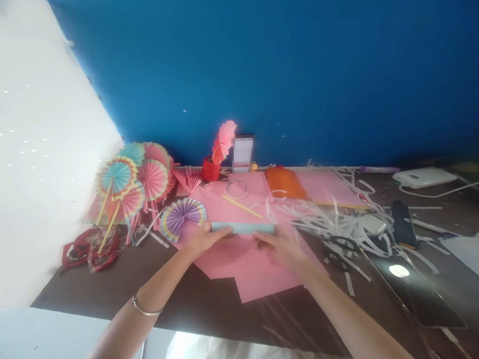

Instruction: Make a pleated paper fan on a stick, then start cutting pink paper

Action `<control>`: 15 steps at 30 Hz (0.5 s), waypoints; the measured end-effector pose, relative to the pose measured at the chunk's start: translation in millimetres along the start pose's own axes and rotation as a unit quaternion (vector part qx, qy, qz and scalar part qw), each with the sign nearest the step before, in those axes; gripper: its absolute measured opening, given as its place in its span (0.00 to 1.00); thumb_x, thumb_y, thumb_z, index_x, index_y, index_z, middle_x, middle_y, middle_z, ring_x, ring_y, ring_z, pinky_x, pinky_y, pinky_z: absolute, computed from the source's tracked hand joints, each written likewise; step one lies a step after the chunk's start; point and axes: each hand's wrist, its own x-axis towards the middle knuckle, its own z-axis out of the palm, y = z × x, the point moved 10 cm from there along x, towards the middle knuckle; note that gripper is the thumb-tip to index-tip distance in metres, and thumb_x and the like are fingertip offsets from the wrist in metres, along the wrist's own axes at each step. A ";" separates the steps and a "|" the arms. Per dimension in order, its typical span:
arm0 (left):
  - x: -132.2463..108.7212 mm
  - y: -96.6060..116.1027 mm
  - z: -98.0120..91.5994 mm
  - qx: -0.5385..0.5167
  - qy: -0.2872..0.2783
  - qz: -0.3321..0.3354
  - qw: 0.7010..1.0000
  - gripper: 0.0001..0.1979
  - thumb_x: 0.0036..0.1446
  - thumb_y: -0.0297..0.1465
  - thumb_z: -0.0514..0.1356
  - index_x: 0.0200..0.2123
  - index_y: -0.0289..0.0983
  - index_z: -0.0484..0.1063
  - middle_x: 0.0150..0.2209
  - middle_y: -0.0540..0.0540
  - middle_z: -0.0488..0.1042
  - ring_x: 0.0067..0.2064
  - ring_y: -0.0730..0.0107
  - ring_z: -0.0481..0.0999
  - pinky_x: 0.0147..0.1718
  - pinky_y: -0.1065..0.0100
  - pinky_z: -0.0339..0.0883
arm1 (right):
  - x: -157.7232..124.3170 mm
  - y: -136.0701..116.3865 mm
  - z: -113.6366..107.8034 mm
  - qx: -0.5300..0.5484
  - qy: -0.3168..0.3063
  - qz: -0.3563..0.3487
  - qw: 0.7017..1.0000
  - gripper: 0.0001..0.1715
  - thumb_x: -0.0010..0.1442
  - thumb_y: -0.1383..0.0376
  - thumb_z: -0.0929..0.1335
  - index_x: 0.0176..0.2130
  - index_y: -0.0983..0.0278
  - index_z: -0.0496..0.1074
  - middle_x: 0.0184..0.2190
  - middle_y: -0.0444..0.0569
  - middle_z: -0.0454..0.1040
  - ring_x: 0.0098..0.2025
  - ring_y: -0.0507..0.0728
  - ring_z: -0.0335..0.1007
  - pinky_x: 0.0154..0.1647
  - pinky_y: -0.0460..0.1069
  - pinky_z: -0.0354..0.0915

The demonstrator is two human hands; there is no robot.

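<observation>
A long, narrow folded strip of light blue paper (244, 228) lies across pink paper sheets (251, 263) on the dark table. My left hand (204, 238) pinches its left end with closed fingers. My right hand (280, 247) rests on its right end, fingers pressing on the strip. Both hands are blurred by motion.
Finished paper fans on sticks (132, 181) stand at the left, with a purple fan (181, 215) near my left hand. A yellow stick (241, 206), a wire ring (236, 188), an orange sheet (285, 181), white paper trimmings (340, 222), scissors (340, 249), a phone (402, 222) and a tablet (415, 291) lie to the right.
</observation>
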 end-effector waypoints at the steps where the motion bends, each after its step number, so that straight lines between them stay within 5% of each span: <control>1: -0.4 0.9 2.7 0.031 -0.010 -0.001 0.999 0.15 0.44 0.34 0.67 0.33 0.29 0.77 0.31 0.37 0.78 0.34 0.59 0.79 0.38 0.63 0.71 | -1.3 -1.2 1.9 -0.008 -0.008 0.000 1.000 0.16 0.44 0.56 0.73 0.23 0.65 0.70 0.18 0.45 0.69 0.20 0.51 0.65 0.23 0.47 0.62; 10: -6.1 0.9 13.1 0.128 -0.091 -0.034 0.987 0.20 0.46 0.36 0.65 0.42 0.31 0.74 0.28 0.39 0.78 0.26 0.65 0.77 0.28 0.66 0.72 | -2.1 0.5 9.3 -0.035 -0.045 0.003 0.998 0.15 0.47 0.58 0.70 0.18 0.64 0.66 0.15 0.43 0.64 0.17 0.49 0.58 0.17 0.46 0.56; 15: -6.6 6.2 16.2 0.133 -0.096 0.006 0.987 0.13 0.46 0.35 0.64 0.31 0.31 0.76 0.24 0.43 0.76 0.22 0.73 0.72 0.21 0.74 0.65 | 4.6 12.0 3.9 0.035 -0.030 0.007 0.999 0.11 0.44 0.60 0.69 0.18 0.63 0.68 0.16 0.43 0.65 0.19 0.49 0.58 0.20 0.46 0.58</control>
